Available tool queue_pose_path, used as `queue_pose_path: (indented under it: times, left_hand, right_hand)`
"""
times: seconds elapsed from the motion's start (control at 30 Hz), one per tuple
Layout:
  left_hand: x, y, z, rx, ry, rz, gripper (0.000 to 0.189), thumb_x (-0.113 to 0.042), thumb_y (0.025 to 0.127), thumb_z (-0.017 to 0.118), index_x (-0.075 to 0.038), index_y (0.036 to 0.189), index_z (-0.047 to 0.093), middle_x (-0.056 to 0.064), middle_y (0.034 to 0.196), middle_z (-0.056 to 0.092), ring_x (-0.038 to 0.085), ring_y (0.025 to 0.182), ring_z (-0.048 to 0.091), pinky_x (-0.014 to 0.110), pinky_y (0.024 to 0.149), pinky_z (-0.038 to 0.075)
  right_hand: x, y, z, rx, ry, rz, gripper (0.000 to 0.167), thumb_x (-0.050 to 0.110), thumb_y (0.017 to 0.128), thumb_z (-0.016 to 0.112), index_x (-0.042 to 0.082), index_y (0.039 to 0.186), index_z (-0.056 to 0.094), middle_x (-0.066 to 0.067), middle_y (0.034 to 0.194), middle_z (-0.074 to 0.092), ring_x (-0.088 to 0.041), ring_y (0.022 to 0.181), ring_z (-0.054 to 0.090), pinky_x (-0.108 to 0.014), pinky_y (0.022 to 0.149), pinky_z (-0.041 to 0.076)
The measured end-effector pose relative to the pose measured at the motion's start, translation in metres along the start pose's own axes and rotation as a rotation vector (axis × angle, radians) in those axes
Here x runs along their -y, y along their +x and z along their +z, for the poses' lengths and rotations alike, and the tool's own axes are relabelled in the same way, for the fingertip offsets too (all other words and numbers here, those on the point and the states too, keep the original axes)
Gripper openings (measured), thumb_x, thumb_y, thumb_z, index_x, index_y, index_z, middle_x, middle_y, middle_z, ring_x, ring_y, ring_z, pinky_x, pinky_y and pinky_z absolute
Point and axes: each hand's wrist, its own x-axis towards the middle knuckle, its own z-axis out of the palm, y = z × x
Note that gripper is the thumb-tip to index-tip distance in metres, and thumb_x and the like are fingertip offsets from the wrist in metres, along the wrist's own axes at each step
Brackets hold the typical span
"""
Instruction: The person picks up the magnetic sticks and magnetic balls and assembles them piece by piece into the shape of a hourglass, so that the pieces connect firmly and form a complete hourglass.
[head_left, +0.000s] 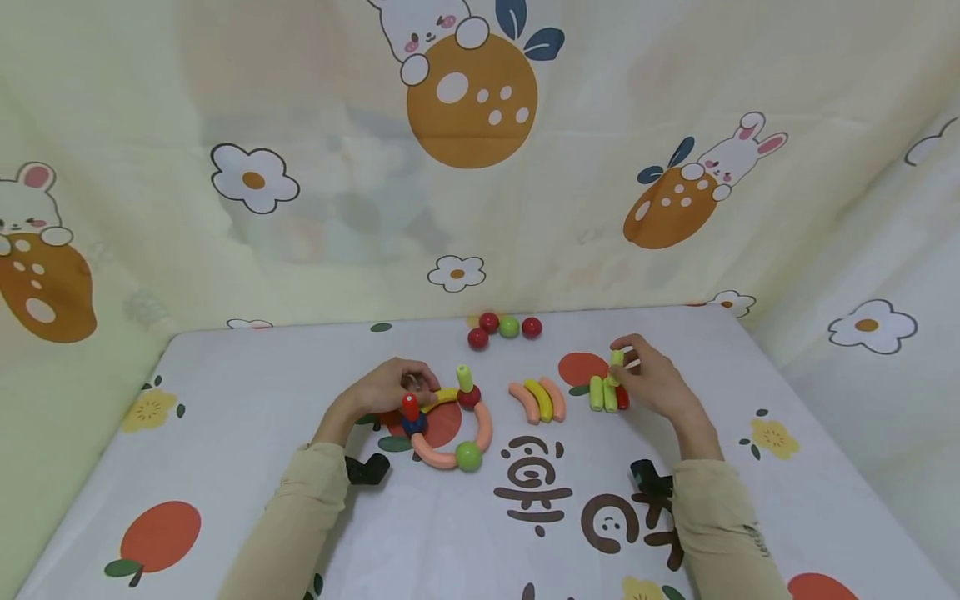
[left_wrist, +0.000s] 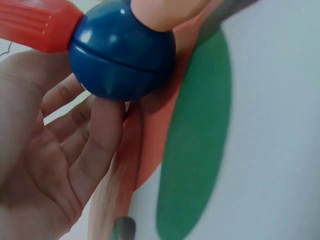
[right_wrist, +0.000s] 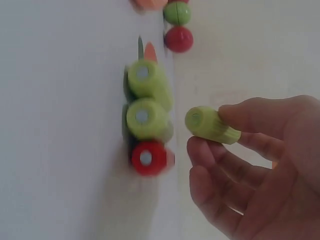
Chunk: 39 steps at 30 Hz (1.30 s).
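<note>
My left hand (head_left: 396, 385) grips the yellow curved rod (head_left: 447, 395) of a partly joined ring on the table. Its fingertips lie behind the blue ball (left_wrist: 122, 50), so their contact is partly hidden. A red rod (head_left: 409, 406) stands up from that ball. Pink curved rods (head_left: 433, 456), a green ball (head_left: 468, 456) and a dark red ball (head_left: 468, 396) form the rest of the ring; a light-green rod (head_left: 464, 377) rises from the red ball. Between thumb and fingers, my right hand (head_left: 654, 377) pinches another light-green rod (right_wrist: 212, 125), raised above the short rods.
Two light-green short rods (head_left: 596, 393) and a red one (head_left: 622, 397) stand below my right hand. Two pink curved rods and a yellow one (head_left: 538, 400) lie mid-table. Red balls (head_left: 532, 327) and a green ball (head_left: 509, 326) sit along the back edge by the curtain.
</note>
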Motion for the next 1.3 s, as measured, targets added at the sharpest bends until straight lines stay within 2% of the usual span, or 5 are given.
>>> queue_pose_path:
  times: [0.2,0.53,0.9,1.13,1.3]
  left_hand:
    - [-0.003,-0.007,0.009,-0.102,0.022,0.005,0.018,-0.027,0.084,0.07,-0.02,0.1,0.066,0.0,0.09,0.061,0.017,0.086,0.054,0.027,0.071,0.045]
    - [-0.003,-0.012,0.023,-0.252,0.005,-0.042,0.016,-0.023,0.084,0.07,-0.02,0.099,0.066,0.0,0.086,0.06,0.017,0.08,0.053,0.026,0.06,0.046]
    - [-0.006,-0.016,0.031,-0.351,-0.043,-0.069,0.019,-0.014,0.08,0.07,-0.017,0.099,0.066,0.001,0.087,0.061,0.017,0.079,0.054,0.024,0.065,0.047]
    - [-0.006,-0.017,0.033,-0.369,-0.06,-0.099,0.02,-0.017,0.08,0.07,-0.017,0.1,0.065,0.001,0.086,0.06,0.016,0.077,0.053,0.023,0.063,0.045]
    - [-0.005,-0.019,0.034,-0.388,-0.067,-0.083,0.02,-0.018,0.08,0.071,-0.016,0.1,0.066,0.002,0.085,0.061,0.016,0.076,0.053,0.024,0.063,0.044]
  right_hand:
    - [0.013,0.0,0.012,-0.045,0.03,-0.072,0.042,0.018,0.094,0.055,0.008,0.132,0.04,-0.021,0.121,0.053,-0.034,0.104,0.055,-0.037,0.077,0.053]
    - [0.04,0.002,0.037,-0.082,0.034,-0.193,0.039,0.016,0.091,0.059,0.007,0.127,0.046,-0.014,0.106,0.06,-0.026,0.092,0.057,-0.036,0.077,0.051]
    - [0.061,-0.003,0.054,-0.045,0.062,-0.228,0.038,0.016,0.09,0.062,0.011,0.124,0.048,-0.011,0.111,0.061,-0.023,0.094,0.059,-0.037,0.08,0.053]
    - [0.073,-0.009,0.061,-0.017,0.06,-0.241,0.038,0.017,0.09,0.062,0.012,0.125,0.048,-0.008,0.115,0.059,-0.021,0.094,0.059,-0.031,0.075,0.054]
    - [0.082,-0.011,0.067,-0.011,0.055,-0.274,0.038,0.019,0.09,0.063,0.012,0.125,0.049,-0.005,0.117,0.06,-0.021,0.095,0.06,-0.032,0.077,0.055]
